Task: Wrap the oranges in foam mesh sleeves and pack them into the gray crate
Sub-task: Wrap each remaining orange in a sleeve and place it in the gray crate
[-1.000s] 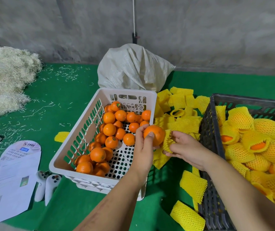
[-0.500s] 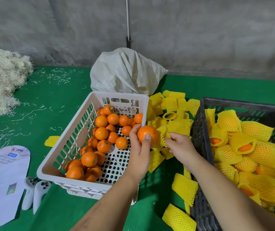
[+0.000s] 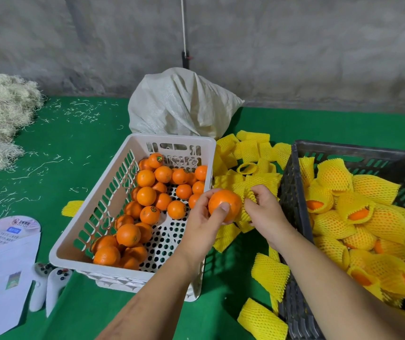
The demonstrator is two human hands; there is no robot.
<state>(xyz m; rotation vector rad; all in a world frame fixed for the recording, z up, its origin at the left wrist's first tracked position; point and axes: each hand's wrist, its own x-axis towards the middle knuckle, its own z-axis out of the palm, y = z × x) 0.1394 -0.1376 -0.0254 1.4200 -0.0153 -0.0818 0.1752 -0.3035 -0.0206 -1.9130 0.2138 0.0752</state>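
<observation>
My left hand (image 3: 205, 218) grips a bare orange (image 3: 224, 204) between thumb and fingers, just right of the white basket. My right hand (image 3: 264, 212) pinches a yellow foam mesh sleeve (image 3: 246, 203) bunched against the orange's right side. The white basket (image 3: 93, 224) holds several loose oranges (image 3: 146, 196). The gray crate (image 3: 292, 200) at the right holds several oranges in yellow sleeves (image 3: 368, 218). Several empty sleeves (image 3: 252, 148) lie on the green mat between basket and crate.
A white woven sack (image 3: 184, 106) stands behind the basket. Pale wood wool (image 3: 0, 116) is heaped at far left. A printed card (image 3: 3, 263) and a white game controller (image 3: 47, 285) lie front left. More sleeves (image 3: 270, 273) lie by the crate's near corner. A concrete wall rises behind.
The orange and sleeve stay pressed together; my right hand has worked the sleeve's bunched edge closer round the orange's right side. The camera has tilted slightly.
</observation>
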